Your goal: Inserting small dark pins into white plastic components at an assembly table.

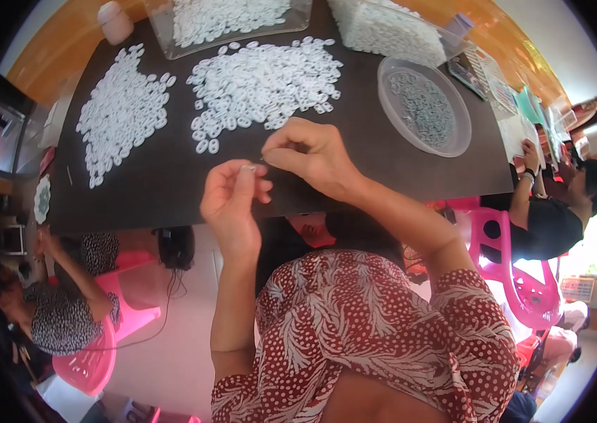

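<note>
My left hand [234, 201] is raised over the table's near edge, thumb and fingers pinched on a small whitish piece at their tips. Just beside it my right hand [312, 156] is closed in a pinch; whatever its fingertips hold is too small to make out. The two sets of fingertips are close together. Behind them spreads a middle pile of white oval plastic pieces [263, 81], each with openings in it. At right, small grey metal parts [425, 109] fill part of a round clear tub [459, 144].
A second pile of white pieces [124, 113] lies at left on the dark table [355, 180]. Clear bins [235, 46] of white pieces stand at the back, beside a pinkish bottle [115, 25]. People sit at both sides on pink chairs [129, 317].
</note>
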Tool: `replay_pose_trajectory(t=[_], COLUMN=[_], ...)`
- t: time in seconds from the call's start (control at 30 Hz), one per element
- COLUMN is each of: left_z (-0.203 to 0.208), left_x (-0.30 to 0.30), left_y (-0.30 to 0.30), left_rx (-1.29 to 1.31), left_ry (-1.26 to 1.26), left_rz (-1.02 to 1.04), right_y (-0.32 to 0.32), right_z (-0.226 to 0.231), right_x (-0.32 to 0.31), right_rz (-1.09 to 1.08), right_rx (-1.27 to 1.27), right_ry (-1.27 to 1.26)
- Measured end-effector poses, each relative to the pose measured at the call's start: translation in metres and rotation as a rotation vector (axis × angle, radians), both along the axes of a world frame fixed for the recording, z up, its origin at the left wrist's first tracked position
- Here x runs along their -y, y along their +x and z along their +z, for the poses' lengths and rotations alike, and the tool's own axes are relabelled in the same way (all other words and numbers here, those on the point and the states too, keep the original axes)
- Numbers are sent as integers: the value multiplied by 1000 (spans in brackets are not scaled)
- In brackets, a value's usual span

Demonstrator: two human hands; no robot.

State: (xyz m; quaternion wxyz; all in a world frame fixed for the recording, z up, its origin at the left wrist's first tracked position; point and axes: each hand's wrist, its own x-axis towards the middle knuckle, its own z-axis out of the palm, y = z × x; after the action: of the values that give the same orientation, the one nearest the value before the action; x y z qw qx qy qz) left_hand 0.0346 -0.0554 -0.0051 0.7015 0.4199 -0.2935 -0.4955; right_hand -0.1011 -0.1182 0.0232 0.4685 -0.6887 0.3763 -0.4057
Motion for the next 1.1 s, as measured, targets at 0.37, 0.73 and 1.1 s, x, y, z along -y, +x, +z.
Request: replay_pose_trajectory(t=[0.37, 0.73, 1.1], left_z=[0, 4, 7], left_x=[-9, -15, -19], left_y=[-14, -20, -19], left_rx=[-56, 6, 54], left_ry=[-47, -28, -45], left_rz=[-36, -5, -10], right_y=[-1, -4, -7], right_z=[-7, -17, 2], right_x=[-24, -28, -34], right_rz=[24, -21, 48], right_rx=[278, 126, 281], right_ry=[193, 33, 330])
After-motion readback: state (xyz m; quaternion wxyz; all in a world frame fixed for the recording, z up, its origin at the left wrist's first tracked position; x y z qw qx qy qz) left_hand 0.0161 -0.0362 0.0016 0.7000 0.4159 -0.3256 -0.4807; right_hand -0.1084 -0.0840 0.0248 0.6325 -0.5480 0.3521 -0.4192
